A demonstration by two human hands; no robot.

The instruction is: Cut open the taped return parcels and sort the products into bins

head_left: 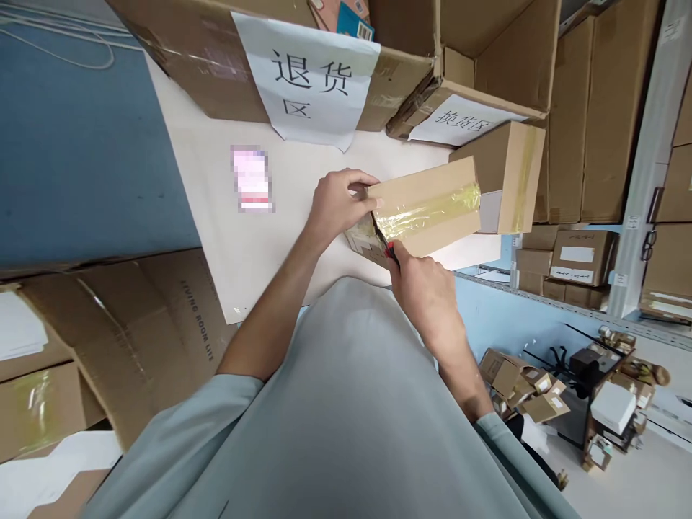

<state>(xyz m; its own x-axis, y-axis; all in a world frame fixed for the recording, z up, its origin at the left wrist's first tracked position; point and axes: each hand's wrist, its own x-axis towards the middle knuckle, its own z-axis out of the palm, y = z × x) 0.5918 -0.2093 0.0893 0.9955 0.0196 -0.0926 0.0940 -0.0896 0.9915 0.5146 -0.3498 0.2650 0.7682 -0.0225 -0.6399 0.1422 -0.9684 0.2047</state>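
Note:
A small cardboard box (427,209) sealed with clear yellowish tape lies on the pale table (216,216) in front of me. My left hand (338,205) grips the box's near-left end, fingers curled over its top edge. My right hand (424,292) is closed round a red-handled cutter (390,252), whose tip sits against the taped seam at the box's near end. The blade itself is mostly hidden by my fingers.
A second taped box (508,173) stands just behind. Two large open cartons with paper signs (311,79) (459,119) line the table's far edge. A pink label (251,179) lies on the table. More cartons (135,339) sit at left; shelves with boxes (578,259) at right.

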